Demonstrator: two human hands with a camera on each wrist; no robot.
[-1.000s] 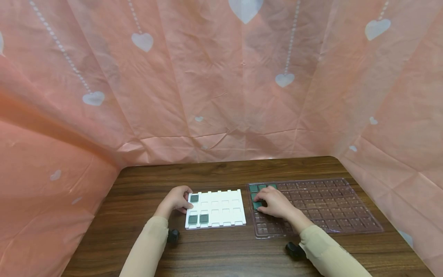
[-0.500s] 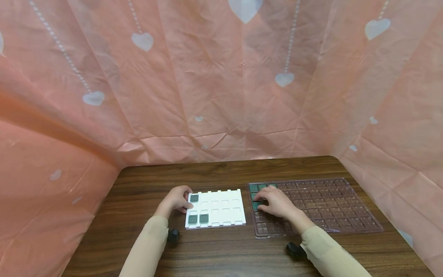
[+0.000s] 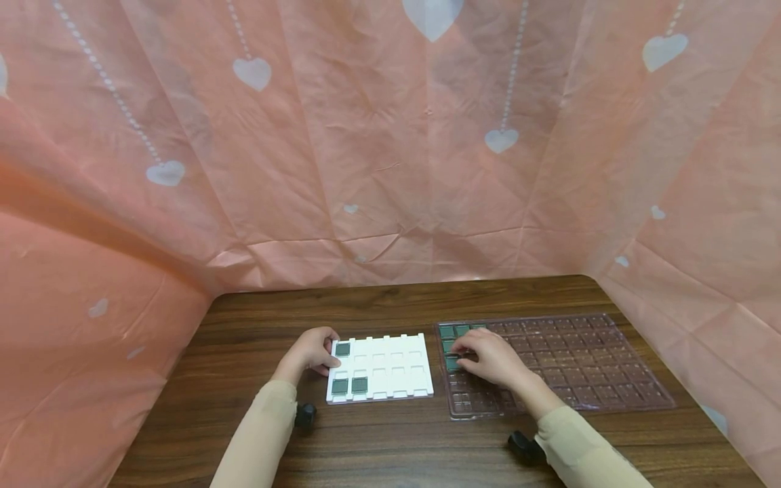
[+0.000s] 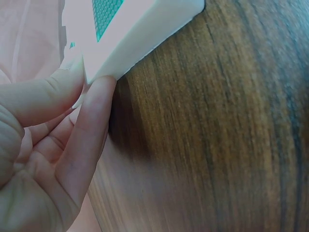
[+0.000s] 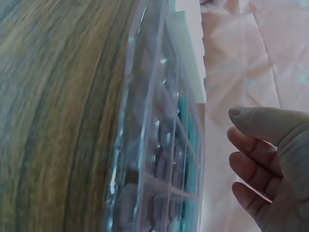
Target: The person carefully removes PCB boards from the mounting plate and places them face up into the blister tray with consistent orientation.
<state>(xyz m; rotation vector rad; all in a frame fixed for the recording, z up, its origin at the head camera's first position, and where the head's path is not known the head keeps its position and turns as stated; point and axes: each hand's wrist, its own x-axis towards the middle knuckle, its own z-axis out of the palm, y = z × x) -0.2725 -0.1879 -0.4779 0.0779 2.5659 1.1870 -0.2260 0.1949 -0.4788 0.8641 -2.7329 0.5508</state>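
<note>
My left hand pinches the left edge of a white tray between thumb and fingers. The left wrist view shows that grip at a corner of the tray. Three dark green square chips sit in its pockets, one at the back left and two at the front left. Over the left part of a clear plastic compartment tray hovers my right hand. Several green square chips lie below and beside its fingers. In the right wrist view the right hand holds nothing visible, thumb and fingertips apart.
Both trays lie on a dark wood-grain table, with a narrow gap between them. A pink curtain with white hearts surrounds the table's back and sides. A black wrist device sits under the right forearm.
My right hand has shifted slightly right, and its fingertips have drawn back a little from the front green chip. The left hand and the white tray have stayed in place.
</note>
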